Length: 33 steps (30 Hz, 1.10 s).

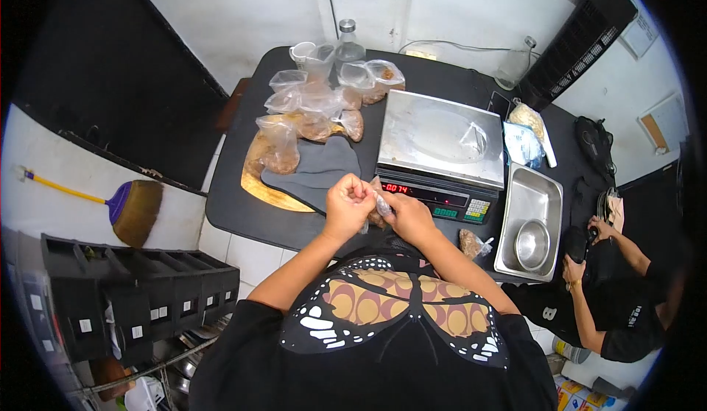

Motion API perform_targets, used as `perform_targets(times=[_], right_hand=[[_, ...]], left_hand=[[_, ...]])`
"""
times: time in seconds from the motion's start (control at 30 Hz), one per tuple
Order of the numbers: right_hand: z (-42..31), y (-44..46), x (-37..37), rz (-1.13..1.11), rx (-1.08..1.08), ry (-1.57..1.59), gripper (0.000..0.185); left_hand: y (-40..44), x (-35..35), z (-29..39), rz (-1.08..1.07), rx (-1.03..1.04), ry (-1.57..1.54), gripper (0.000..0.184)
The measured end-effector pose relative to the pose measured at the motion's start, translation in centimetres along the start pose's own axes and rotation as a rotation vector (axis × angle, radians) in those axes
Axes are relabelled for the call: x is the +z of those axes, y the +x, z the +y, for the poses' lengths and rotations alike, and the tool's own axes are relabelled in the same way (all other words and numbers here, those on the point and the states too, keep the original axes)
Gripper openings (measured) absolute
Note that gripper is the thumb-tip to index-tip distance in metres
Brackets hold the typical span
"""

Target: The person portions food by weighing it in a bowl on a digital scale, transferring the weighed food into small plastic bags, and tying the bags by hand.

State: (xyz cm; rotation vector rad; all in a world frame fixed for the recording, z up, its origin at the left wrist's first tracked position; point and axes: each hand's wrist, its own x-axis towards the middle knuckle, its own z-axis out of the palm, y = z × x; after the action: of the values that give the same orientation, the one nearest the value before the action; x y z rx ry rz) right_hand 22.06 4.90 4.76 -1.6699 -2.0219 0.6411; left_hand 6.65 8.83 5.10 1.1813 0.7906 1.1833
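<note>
In front of my body I hold a small clear plastic bag (pixel 382 206) with brown contents. My right hand (pixel 409 218) is closed around its side, fingers pressed on the plastic. My left hand (pixel 349 203) is curled in a pinch at the bag's upper edge; the fingertips partly hide what they grip. Just behind my hands is a digital scale (pixel 442 142) with a bare metal plate and a red display. A dark grey mitt-shaped cloth (pixel 324 164) lies on a wooden board (pixel 254 175) beyond my left hand. A tied bag of brown food (pixel 469 244) lies right of my right hand.
Several open bags of brown food (pixel 280 153) stand at the back left, near a glass bottle (pixel 349 46) and a white cup (pixel 300 52). A steel tray (pixel 508 253) holds a metal bowl (pixel 532 243). At the right, another person's hands (pixel 574 269) hold a dark object.
</note>
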Motion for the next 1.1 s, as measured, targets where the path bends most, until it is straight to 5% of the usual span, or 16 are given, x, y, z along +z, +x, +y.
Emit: perform_targets(times=[0.13,0.27,0.33,0.43,0.6,0.7,0.9,1.03,1.07,1.1], right_hand=[[0.5,0.5,1.0,-0.03,0.091,0.01,0.041],[3.2,0.4,1.4,-0.041,0.192,0.027,0.05],[5.5,-0.1,1.2,-0.074,0.276,0.117,0.053],[8.2,-1.0,0.9,0.083,0.934,0.979,0.049],[12.1,-2.3,1.3,0.109,1.129,1.677,0.055],[14.0,-2.3,2.8,0.022,1.223,1.733,0.061],[16.3,-2.8,4.4,-0.077,1.314,1.75,0.055],[17.2,-3.0,5.4,0.001,1.31,1.895,0.048],[17.3,-3.0,5.4,0.041,1.322,1.942,0.048],[17.4,-3.0,5.5,0.081,1.335,1.987,0.047]], left_hand=[[0.9,-1.5,-2.6,0.032,0.029,0.101,0.021],[2.1,-4.2,-5.8,-0.077,-0.177,0.737,0.027],[2.0,-4.0,-5.3,-0.107,-0.014,0.995,0.03],[3.5,-3.1,-4.1,-0.12,0.156,1.014,0.04],[10.7,-1.8,-5.4,-0.146,0.405,1.048,0.048],[17.2,-0.5,-5.5,-0.06,0.531,1.096,0.062],[26.6,2.0,-4.9,0.137,-0.053,1.179,0.084],[31.0,1.0,-8.8,-0.042,-0.118,1.299,0.057],[32.0,0.6,-9.2,-0.124,-0.155,1.246,0.03],[32.6,0.2,-9.8,-0.087,-0.064,1.297,0.026]])
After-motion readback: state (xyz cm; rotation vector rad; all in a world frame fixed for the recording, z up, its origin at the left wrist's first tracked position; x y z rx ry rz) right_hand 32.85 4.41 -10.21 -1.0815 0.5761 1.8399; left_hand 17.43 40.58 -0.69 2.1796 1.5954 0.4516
